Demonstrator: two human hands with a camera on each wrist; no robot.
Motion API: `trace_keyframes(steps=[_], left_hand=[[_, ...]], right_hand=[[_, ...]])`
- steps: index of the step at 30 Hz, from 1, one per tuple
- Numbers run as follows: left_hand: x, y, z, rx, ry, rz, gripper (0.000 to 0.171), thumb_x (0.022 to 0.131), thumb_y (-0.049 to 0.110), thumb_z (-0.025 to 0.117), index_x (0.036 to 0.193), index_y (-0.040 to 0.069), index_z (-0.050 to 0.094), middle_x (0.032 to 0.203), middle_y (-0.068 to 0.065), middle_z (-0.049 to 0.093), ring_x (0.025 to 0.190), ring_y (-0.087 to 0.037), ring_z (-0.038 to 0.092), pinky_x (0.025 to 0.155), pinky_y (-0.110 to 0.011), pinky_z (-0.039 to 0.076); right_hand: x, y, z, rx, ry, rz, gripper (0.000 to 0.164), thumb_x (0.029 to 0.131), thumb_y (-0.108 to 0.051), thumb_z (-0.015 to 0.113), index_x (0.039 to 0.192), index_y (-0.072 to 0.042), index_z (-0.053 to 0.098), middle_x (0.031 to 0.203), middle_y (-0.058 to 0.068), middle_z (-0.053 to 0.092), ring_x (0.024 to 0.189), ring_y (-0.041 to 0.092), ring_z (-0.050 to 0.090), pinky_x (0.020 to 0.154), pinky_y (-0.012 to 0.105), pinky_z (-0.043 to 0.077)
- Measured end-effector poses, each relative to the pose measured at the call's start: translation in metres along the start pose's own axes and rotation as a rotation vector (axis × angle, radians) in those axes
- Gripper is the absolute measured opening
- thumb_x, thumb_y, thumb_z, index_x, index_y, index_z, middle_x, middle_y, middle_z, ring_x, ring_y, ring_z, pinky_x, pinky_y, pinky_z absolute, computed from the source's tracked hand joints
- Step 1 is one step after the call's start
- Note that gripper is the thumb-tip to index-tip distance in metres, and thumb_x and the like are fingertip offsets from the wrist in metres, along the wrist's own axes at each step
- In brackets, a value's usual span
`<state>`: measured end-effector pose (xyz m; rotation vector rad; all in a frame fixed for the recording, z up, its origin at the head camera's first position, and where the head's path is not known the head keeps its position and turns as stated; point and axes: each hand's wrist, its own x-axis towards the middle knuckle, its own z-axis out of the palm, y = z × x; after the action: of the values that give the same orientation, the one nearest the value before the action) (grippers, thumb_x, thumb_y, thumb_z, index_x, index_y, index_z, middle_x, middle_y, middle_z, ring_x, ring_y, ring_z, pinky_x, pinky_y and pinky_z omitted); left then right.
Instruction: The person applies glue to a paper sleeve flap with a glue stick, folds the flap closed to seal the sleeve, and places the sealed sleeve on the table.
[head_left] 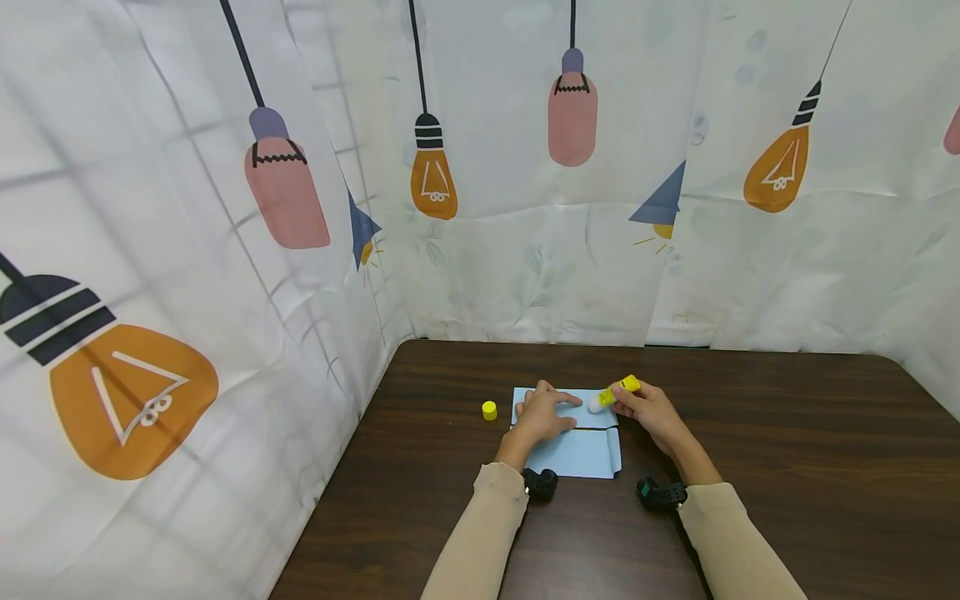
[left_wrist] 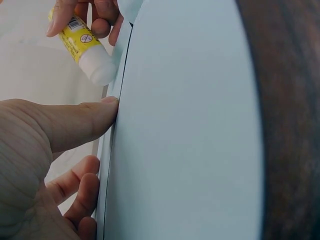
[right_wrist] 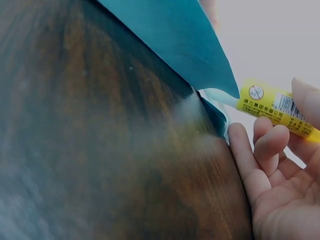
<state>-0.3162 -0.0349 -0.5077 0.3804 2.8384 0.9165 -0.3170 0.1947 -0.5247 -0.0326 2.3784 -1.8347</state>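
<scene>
Your right grip (head_left: 651, 411) pinches the yellow glue stick (head_left: 619, 390), its white end slanting down over the far part of the light-blue paper (head_left: 573, 456), an angle that probably suits rubbing; whether it touches is hard to tell. Your left grip (head_left: 542, 415) rests on the paper with fingers spread, likely to stop it sliding on the table (head_left: 787, 433), while the yellow cap (head_left: 489, 411) sits apart to the left, presumably out of the way.

Left grip (head_left: 542, 416) apparently pressing (thumb straight), right grip (head_left: 649, 410) pinching
</scene>
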Motion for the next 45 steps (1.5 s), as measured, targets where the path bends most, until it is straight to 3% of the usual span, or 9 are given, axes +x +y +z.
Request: trace_keyframes(steps=[10, 27, 45], left_hand=[[0.0001, 0.0004, 0.0007, 0.016, 0.002, -0.005, 0.032, 0.093, 0.03, 0.076, 0.124, 0.036, 0.074, 0.119, 0.0, 0.049, 0.105, -0.021, 0.043, 0.083, -0.042, 0.03], [-0.0005, 0.0012, -0.0003, 0.015, 0.001, -0.001, 0.032, 0.093, 0.029, 0.076, 0.124, 0.036, 0.074, 0.121, -0.001, 0.05, 0.105, -0.022, 0.043, 0.083, -0.042, 0.029], [0.0011, 0.0006, 0.0013, 0.021, 0.008, -0.008, 0.032, 0.092, 0.03, 0.077, 0.124, 0.035, 0.074, 0.119, 0.0, 0.05, 0.104, -0.021, 0.043, 0.083, -0.042, 0.03]], right_hand=[[-0.0031, -0.005, -0.0011, -0.004, -0.013, -0.01, 0.051, 0.103, -0.039, 0.061, 0.124, 0.007, 0.064, 0.096, 0.001, 0.06, 0.09, 0.018, 0.053, 0.082, 0.026, 0.05], [-0.0038, -0.0051, -0.0013, -0.007, -0.012, -0.021, 0.052, 0.103, -0.039, 0.061, 0.124, 0.008, 0.063, 0.095, 0.001, 0.059, 0.089, 0.017, 0.053, 0.08, 0.026, 0.049], [-0.0044, -0.0037, -0.0006, 0.042, -0.011, -0.036, 0.055, 0.104, -0.041, 0.058, 0.14, 0.002, 0.055, 0.117, 0.012, 0.062, 0.095, 0.018, 0.06, 0.085, 0.018, 0.054]])
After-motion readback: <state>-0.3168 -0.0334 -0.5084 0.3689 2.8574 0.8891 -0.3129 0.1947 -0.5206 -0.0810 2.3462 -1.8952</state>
